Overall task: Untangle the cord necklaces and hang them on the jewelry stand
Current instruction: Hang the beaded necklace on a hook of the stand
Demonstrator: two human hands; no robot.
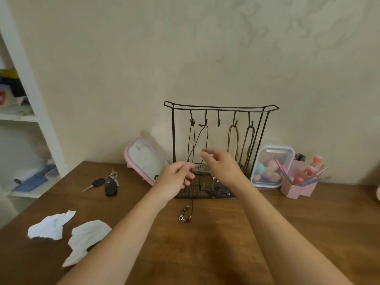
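Note:
A black wire jewelry stand (221,108) stands against the wall at the back of the wooden table. Two brown cord necklaces (233,138) hang from its two right hooks. Black cords (192,140) hang from the two left hooks. One black cord runs down from the second hook to my left hand (176,179), which pinches it in front of the stand's mesh base. Below that hand the cord ends in a beaded metal pendant (183,218) lying on the table. My right hand (222,165) hovers in front of the stand, fingers loosely spread, holding nothing.
Car keys (104,184) lie to the left of the stand, beside a pink-rimmed lid (144,159) leaning on the wall. Two white tissues (67,229) lie near left. A clear box of sponges (271,165) and a pink brush holder (300,182) stand to the right.

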